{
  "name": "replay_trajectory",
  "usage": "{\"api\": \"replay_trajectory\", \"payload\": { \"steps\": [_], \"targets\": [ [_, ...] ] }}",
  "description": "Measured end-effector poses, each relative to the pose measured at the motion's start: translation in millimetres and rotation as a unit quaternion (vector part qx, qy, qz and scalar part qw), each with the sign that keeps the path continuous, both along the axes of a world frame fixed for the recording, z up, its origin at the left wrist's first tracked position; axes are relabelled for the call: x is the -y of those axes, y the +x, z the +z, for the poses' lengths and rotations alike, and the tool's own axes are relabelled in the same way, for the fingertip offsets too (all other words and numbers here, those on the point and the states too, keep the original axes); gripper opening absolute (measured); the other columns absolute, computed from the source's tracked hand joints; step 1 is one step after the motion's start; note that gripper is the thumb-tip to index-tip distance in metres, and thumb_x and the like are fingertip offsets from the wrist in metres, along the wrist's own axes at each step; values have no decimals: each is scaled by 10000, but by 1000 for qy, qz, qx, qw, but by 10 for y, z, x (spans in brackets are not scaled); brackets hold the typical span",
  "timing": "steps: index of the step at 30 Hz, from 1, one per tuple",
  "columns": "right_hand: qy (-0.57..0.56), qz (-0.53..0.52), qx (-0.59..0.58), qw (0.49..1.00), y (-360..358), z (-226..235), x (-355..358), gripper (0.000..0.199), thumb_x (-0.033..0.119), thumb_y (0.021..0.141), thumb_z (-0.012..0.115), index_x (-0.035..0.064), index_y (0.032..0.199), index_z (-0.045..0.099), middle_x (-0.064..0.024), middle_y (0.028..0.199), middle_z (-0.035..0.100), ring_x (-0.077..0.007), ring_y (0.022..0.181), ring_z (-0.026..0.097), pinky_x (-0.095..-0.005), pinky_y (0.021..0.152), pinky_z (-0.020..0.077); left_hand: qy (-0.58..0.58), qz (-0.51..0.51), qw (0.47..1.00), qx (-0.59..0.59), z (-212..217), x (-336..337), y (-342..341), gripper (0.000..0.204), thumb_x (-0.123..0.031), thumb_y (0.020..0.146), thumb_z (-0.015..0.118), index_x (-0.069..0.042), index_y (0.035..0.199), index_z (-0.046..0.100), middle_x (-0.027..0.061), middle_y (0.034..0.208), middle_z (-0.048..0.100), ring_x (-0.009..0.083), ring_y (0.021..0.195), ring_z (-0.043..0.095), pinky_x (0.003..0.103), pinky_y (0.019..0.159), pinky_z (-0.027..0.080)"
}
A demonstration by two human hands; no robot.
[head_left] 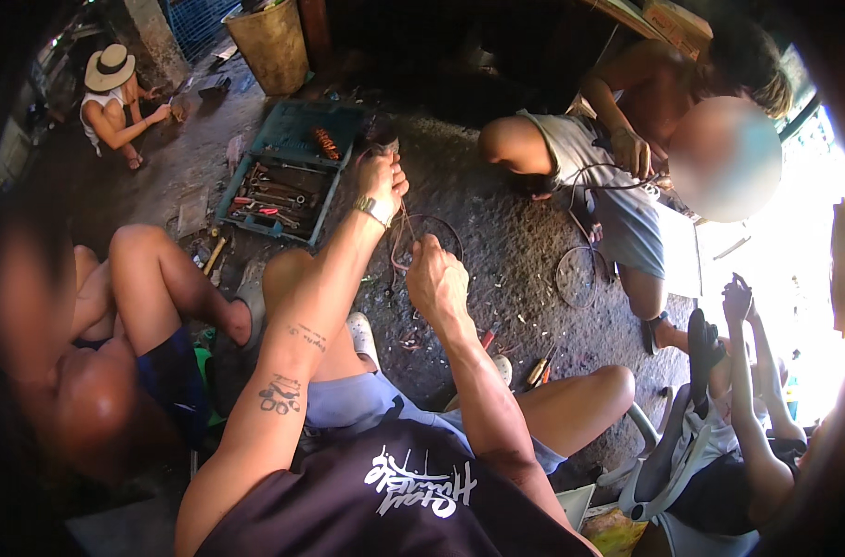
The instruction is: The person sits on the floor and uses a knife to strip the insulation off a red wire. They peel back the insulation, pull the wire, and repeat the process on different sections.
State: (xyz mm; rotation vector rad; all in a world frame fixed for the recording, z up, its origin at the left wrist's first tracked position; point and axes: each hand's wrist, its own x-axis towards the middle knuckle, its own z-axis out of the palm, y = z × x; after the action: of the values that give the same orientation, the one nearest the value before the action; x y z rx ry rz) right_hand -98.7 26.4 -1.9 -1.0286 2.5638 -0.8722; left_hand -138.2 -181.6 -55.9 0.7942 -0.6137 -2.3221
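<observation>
My left hand (383, 181), with a wristwatch (373, 211) on its wrist, is raised ahead of me with its fingers closed on a thin wire (405, 223). Nearer to me, my right hand (438, 283) pinches the same reddish wire, which runs between the two hands and loops below them. What lies inside each fist is mostly hidden by the fingers. Just left of my left hand, a teal toolbox (226, 209) lies open on the ground with wrenches (279, 193) and red-handled tools in it. An orange coiled piece (326, 143) rests on its lid.
Screwdrivers (539, 371) and a wooden-handled tool (215, 255) lie on the dirt floor (515, 288) among scraps. Co-workers sit close on both sides; one at right holds dark cable (617, 176). A tall bin (269, 46) stands behind the toolbox, a plastic chair (664, 483) at lower right.
</observation>
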Motion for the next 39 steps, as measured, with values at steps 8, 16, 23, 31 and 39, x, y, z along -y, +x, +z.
{"api": "replay_trajectory", "payload": {
  "steps": [8,16,23,31,39],
  "targets": [
    [-31,0,49,998,341,113,-812,237,226,1040,488,20,1010,603,-277,736,666,-478,722,665,-562,637,511,-38,125,982,133,296,661,-278,253,-234,1041,527,-101,826,528,-48,628,346,89,462,284,266,404,212],
    [35,-14,154,987,689,348,-2427,142,135,1012,532,14,1064,582,-283,844,658,-489,753,648,-567,655,497,-94,169,960,201,137,1603,-307,266,-254,969,495,-145,732,549,10,581,489,174,409,435,300,372,313],
    [-32,-77,170,982,717,938,-2960,100,77,948,595,-9,940,646,-204,694,617,-370,635,634,-417,614,488,-244,176,949,90,656,2195,-164,290,-371,1029,576,-83,1006,596,29,733,514,149,543,449,328,492,415],
    [-158,-52,110,980,8,1066,-2094,180,142,950,691,-37,946,670,-133,689,642,-163,614,611,-333,602,482,-320,55,932,161,6,1088,-250,430,-525,1048,488,-151,1232,591,34,889,746,96,786,641,354,636,536],
    [-191,-57,91,976,-546,1356,-1500,262,216,960,708,-41,989,673,-103,731,616,-117,707,516,-325,661,458,-151,-287,891,318,-1038,-1339,381,1106,-902,800,495,-96,1548,383,197,1432,489,317,1225,536,569,979,458]
  ]
}}
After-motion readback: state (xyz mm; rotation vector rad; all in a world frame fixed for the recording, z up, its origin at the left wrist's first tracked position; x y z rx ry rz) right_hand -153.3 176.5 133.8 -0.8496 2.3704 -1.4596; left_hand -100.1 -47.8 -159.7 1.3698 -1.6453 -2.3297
